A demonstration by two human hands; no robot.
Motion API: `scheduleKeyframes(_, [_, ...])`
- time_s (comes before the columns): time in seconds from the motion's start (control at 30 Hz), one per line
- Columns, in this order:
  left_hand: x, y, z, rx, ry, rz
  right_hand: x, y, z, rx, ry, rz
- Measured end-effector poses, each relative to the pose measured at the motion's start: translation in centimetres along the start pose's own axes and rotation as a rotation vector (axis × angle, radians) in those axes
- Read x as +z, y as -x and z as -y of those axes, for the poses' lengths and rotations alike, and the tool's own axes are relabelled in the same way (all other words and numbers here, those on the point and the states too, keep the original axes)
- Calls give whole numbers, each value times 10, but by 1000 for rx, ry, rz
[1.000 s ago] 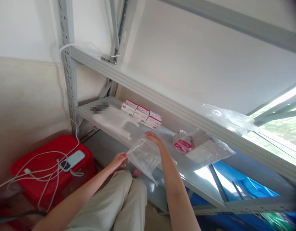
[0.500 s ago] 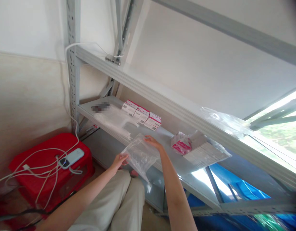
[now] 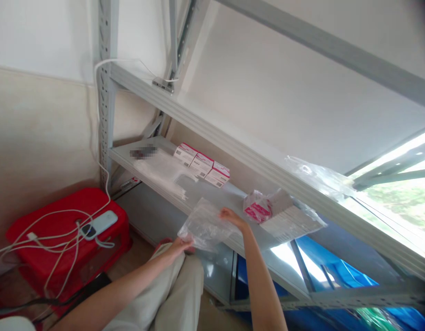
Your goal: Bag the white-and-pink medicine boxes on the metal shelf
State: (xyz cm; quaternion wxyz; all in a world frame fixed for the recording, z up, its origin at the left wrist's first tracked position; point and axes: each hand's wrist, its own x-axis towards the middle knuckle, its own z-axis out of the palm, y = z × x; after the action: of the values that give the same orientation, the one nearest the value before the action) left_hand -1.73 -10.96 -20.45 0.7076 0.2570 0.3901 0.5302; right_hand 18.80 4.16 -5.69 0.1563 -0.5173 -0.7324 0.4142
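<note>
Loosely, a clear plastic bag (image 3: 203,225) is held at its near left edge by the left hand (image 3: 181,243), whose thumb and fingers are closed on the film. At the far right side of the bag, the right hand (image 3: 233,217) is set with its fingers bent and close together; whether the film is pinched there cannot be told. The bag is thin, see-through and empty-looking, broken up by creases and pale glints, and it is spread in front of and partly over the front edge of the grey lower shelf (image 3: 235,196), above the knees. Farther left on that shelf, a layer of flat, milky plastic sleeves (image 3: 160,171) is laid, with three white-and-pink boxes (image 3: 202,164) lined up just behind. To the right, a pink-and-white packet (image 3: 257,208) wrapped in clear film is seen beside a greyish plastic-covered sheet (image 3: 293,223). Well apart, on a red stool (image 3: 105,195), a pale power bank (image 3: 105,222) is surrounded by white cables (image 3: 66,211).
</note>
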Motion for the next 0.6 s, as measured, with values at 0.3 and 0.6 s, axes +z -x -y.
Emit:
scheduleKeyframes(0.3, [35,4,-69,362,-212,50,-31,12,23,-198,55,-342])
scheduleKeyframes(0.6, [38,29,-183,572,-442,5,-31,-43,121,-296,163,-491])
